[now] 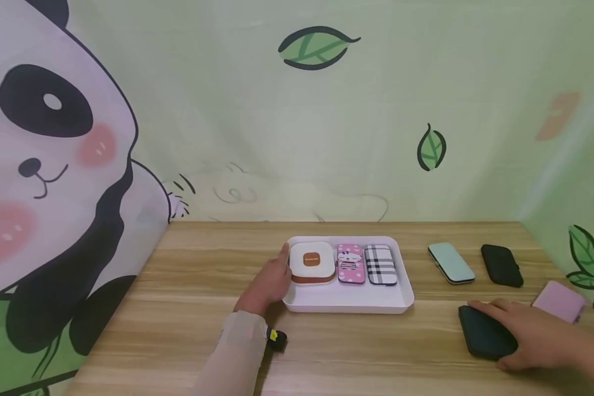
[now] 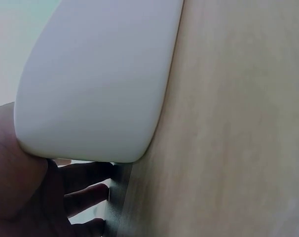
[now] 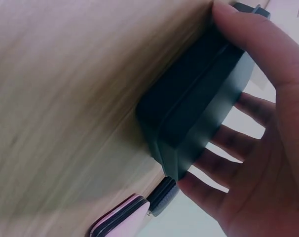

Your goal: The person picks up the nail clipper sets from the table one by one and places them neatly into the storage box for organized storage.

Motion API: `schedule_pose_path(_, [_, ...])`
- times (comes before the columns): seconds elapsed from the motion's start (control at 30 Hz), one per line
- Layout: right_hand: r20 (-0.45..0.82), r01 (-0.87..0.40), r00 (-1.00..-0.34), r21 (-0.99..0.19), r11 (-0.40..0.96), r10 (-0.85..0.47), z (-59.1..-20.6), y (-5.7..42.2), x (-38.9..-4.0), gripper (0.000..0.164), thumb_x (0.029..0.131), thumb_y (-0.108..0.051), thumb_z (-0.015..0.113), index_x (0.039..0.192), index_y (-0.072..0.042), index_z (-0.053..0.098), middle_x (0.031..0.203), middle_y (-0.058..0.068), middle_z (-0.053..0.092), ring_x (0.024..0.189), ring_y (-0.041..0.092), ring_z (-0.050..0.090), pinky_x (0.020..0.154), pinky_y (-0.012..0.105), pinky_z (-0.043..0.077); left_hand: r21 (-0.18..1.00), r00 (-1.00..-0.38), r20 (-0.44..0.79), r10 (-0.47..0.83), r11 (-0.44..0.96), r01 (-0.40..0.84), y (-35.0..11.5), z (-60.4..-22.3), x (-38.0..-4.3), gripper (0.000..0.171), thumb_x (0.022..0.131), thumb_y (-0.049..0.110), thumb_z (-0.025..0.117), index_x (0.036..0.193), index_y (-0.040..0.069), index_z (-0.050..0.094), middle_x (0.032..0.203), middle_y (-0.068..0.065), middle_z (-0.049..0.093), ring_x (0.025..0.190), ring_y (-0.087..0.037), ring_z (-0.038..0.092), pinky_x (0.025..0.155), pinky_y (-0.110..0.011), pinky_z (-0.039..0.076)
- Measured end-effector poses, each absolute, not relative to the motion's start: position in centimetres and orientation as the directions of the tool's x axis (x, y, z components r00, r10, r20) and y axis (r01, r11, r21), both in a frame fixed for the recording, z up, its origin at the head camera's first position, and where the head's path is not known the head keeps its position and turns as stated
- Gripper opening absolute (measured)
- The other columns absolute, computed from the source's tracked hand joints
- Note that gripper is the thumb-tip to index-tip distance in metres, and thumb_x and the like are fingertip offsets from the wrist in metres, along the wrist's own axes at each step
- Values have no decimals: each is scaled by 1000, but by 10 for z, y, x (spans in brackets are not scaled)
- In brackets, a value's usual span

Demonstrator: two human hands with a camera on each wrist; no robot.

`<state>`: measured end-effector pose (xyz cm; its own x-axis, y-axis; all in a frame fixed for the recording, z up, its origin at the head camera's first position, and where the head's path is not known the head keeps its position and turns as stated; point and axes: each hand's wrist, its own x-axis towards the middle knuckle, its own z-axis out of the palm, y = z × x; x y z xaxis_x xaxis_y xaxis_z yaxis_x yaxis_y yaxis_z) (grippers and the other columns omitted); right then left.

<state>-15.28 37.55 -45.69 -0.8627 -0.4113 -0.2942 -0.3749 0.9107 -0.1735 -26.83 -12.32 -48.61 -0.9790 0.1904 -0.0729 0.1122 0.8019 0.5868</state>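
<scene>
My left hand (image 1: 269, 278) holds the left end of a white tray (image 1: 346, 306), its fingers along the outside of the wall. In the left wrist view the tray's underside and wall (image 2: 95, 89) fill the upper left. Inside the tray are a white-topped square box (image 1: 312, 272) with brown sides, a pink patterned case (image 1: 351, 272) and a plaid case (image 1: 380, 265). On the right, my right hand (image 1: 539, 333) grips a dark green case (image 1: 485, 333) between thumb and fingers. The right wrist view shows this case (image 3: 199, 94) at the wooden surface; whether it touches is unclear.
Right of the tray lie a mint case (image 1: 451, 263), a black case (image 1: 502, 265) and a pink case (image 1: 558, 300), partly behind my right hand. A printed curtain (image 1: 218, 110) stands behind the wooden table (image 1: 193, 264). A dark strap end (image 1: 277, 339) shows at my left wrist.
</scene>
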Motion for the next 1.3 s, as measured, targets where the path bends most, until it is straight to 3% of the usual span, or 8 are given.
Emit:
schedule_pose_path(0.4, [-258,-386,-876,-133,913,-408,-453,367,-159,108,64,-69,80,152,-19,43,132,22,57,104,35,63,77,50,52,592,-980,-80,182,800,100,-123,-488,-268,60,107,24,33,162,11,11,153,-22,44,141,-33,42,116,-49,32])
schedule_pose_path(0.63, [-172,-441,-876,-91,893,-450,-435,348,-169,104,67,-77,73,149,-19,46,128,13,61,104,28,64,77,45,52,587,-980,-73,184,802,107,-124,-487,-267,61,107,22,33,162,11,11,153,-23,44,142,-35,41,117,-50,31])
schedule_pose_path(1.03, [-104,-499,-859,-46,865,-501,-403,305,-198,99,71,-73,74,150,-18,47,128,10,62,98,24,64,76,40,51,584,-980,-74,187,804,109,-121,-483,-266,59,107,22,32,162,11,13,153,-21,44,142,-33,41,117,-49,31])
schedule_pose_path(1.3, [-92,-510,-854,-56,858,-513,-397,281,-219,99,72,-74,72,150,-19,46,131,10,61,103,24,63,79,41,52,575,-978,-52,200,807,134,-123,-483,-266,59,106,20,33,161,8,13,151,-21,46,141,-33,43,117,-47,32])
